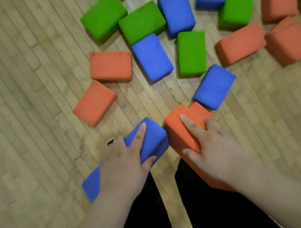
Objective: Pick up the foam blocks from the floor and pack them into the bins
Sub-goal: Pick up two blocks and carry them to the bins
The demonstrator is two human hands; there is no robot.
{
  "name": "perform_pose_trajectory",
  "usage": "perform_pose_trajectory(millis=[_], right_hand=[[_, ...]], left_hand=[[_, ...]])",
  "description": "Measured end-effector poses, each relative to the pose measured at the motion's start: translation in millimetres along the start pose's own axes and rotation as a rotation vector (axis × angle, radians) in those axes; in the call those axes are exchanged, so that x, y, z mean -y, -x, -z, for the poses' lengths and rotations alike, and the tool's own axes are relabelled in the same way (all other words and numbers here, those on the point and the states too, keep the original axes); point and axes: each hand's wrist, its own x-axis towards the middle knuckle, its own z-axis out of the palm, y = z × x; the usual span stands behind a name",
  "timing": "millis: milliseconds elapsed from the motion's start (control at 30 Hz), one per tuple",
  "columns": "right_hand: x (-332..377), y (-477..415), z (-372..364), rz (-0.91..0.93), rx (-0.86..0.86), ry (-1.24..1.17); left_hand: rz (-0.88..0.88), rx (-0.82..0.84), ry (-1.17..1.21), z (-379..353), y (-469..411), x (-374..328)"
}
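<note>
Head view, one entry

- Left hand [122, 163]: at 7 o'clock from frame centre; fingers [139, 134] spread over the top of a blue block [150, 138], thumb wrapped under its near edge; clamped on it
- Right hand [209, 143]: at 5 o'clock; fingers [186, 122] curled over an orange block [177, 131], thumb on its near face; clamped on it; a second orange face shows just beside, toward 1 o'clock of the hand; whether that is a separate block cannot be told
- The two held blocks: touching, corner to corner, at 6 o'clock; above the floor [22, 96] and the dark legs [145, 225]
- Loose foam blocks [153, 59]: green, blue and orange, strewn from 11 round to 3 o'clock; nearest, a blue one [214, 86] just past the right hand and an orange one [94, 103] at 9 o'clock
- Bins: not in view
- Step in hand, as judged: pick-up done for this pair; carry not begun; most of the task remains
- Next move calls for: turning to find the bins, keeping both grips firm since foam gives under pressure, then lowering each block in flat
</note>
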Motion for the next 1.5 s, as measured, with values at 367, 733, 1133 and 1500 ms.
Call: perform_pose_trajectory(millis=[367,733,1133,1500], right_hand=[[15,215,82,-0.343,-0.337,-0.206],[53,396,-3,-0.996,-0.641,-0.634],[114,564,-163,-1.541,-0.785,-0.971],[148,733,-356,-1.663,-0.877,-1.078]], left_hand=[[-0.599,-0.169,-0.259,147,98,-75],[-1.456,-0.194,-0.650,165,202,-172],[-2.035,-0.050,-0.837,45,388,-211],[-2.188,-0.025,-0.915,-104,591,-175]])
